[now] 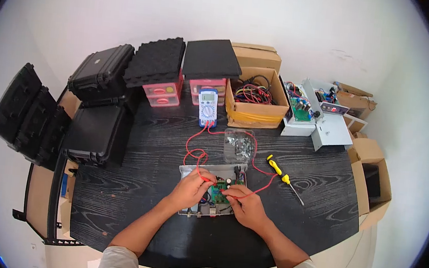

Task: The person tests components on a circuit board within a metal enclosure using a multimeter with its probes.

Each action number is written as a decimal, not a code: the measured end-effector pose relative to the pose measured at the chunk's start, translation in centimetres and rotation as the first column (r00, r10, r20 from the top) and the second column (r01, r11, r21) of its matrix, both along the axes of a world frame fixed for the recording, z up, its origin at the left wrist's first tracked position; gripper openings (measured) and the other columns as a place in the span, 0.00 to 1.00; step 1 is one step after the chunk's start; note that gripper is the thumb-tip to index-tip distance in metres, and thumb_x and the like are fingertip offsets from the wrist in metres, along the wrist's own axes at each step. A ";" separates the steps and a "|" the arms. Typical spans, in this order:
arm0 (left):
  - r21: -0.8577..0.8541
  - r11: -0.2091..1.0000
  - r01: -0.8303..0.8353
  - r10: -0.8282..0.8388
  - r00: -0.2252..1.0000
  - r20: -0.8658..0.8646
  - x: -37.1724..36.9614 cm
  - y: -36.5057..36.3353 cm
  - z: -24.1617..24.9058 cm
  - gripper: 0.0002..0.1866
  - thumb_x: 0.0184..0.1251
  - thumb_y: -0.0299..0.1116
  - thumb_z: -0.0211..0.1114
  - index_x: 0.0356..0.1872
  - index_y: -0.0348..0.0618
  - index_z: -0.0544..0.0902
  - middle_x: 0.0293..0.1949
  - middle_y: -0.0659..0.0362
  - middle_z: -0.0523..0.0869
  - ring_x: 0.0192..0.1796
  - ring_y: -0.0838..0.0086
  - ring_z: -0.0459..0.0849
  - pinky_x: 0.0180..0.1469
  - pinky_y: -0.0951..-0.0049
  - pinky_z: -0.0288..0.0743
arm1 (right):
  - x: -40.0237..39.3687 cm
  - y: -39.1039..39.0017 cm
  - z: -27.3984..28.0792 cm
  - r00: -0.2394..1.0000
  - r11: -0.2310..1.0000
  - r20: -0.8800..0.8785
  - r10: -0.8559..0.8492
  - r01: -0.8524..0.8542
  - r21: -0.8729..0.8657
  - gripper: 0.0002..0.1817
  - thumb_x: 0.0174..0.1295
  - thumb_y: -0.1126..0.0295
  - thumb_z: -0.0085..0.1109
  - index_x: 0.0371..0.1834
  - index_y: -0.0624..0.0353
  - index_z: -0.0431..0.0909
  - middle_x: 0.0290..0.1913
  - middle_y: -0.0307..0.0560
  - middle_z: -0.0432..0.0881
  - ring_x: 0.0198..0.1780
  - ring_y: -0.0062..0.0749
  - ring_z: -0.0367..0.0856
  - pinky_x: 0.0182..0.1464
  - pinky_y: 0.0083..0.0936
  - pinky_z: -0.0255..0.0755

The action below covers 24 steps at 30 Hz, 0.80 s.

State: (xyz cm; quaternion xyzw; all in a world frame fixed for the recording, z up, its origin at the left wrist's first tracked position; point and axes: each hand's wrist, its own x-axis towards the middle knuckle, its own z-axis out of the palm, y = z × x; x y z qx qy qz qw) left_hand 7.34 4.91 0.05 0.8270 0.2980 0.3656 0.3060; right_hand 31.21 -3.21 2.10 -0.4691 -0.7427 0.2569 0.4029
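Note:
My left hand (pixel 189 189) is closed on a red test probe (pixel 205 178), its tip toward a green circuit board (pixel 218 195). From the other side, my right hand (pixel 246 207) pinches a second probe (pixel 224 191) low over the same board. Whether the tips touch the board is too small to tell. The board lies in an open metal case (pixel 188 169) with wires and connectors around it. Red leads (pixel 188 144) run from both probes to a blue and white multimeter (pixel 207 108), which leans upright against pink drawers behind.
A clear tray of small screws (pixel 239 146) lies beyond the case. To the right is a yellow-handled screwdriver (pixel 286 179). A cardboard box of cables (pixel 256 112), opened white units (pixel 299 111) and pink drawers (pixel 161 95) line the back. Black hard cases (pixel 94 135) stand left.

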 end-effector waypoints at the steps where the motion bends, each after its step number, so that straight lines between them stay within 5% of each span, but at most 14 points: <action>1: 0.005 1.000 0.000 0.000 1.000 -0.001 0.0 0.1 0.0 0.05 0.79 0.24 0.66 0.51 0.41 0.83 0.50 0.52 0.88 0.56 0.55 0.86 0.60 0.60 0.80 | 0.0 0.0 0.0 1.000 1.000 -0.001 0.001 -0.001 0.013 0.12 0.73 0.74 0.66 0.57 0.56 0.88 0.54 0.54 0.88 0.50 0.53 0.90 0.51 0.40 0.84; 16: 0.030 0.998 -0.048 0.047 0.999 0.028 -0.1 -0.3 -0.1 0.06 0.78 0.23 0.67 0.51 0.40 0.85 0.50 0.51 0.90 0.56 0.56 0.88 0.60 0.60 0.81 | -0.1 0.0 0.2 1.000 0.999 0.009 -0.019 0.020 -0.035 0.11 0.73 0.74 0.64 0.56 0.56 0.87 0.54 0.54 0.87 0.54 0.54 0.89 0.56 0.42 0.82; 19: 0.053 0.998 -0.041 0.027 0.970 0.240 -0.3 -0.1 -0.6 0.06 0.75 0.22 0.68 0.49 0.39 0.86 0.47 0.52 0.92 0.55 0.59 0.89 0.59 0.59 0.82 | 0.0 0.1 -0.2 1.000 0.997 -0.015 -0.016 0.017 0.075 0.09 0.73 0.73 0.64 0.54 0.58 0.86 0.53 0.56 0.88 0.54 0.56 0.88 0.57 0.43 0.82; 24: 0.053 0.999 -0.013 -0.001 0.969 0.246 -1.2 -0.4 -0.4 0.03 0.70 0.23 0.72 0.41 0.39 0.90 0.43 0.54 0.93 0.54 0.61 0.90 0.62 0.56 0.81 | 0.1 0.1 -0.3 0.998 0.999 -0.059 0.012 -0.010 0.047 0.09 0.72 0.74 0.66 0.52 0.60 0.85 0.50 0.56 0.88 0.53 0.56 0.88 0.57 0.45 0.81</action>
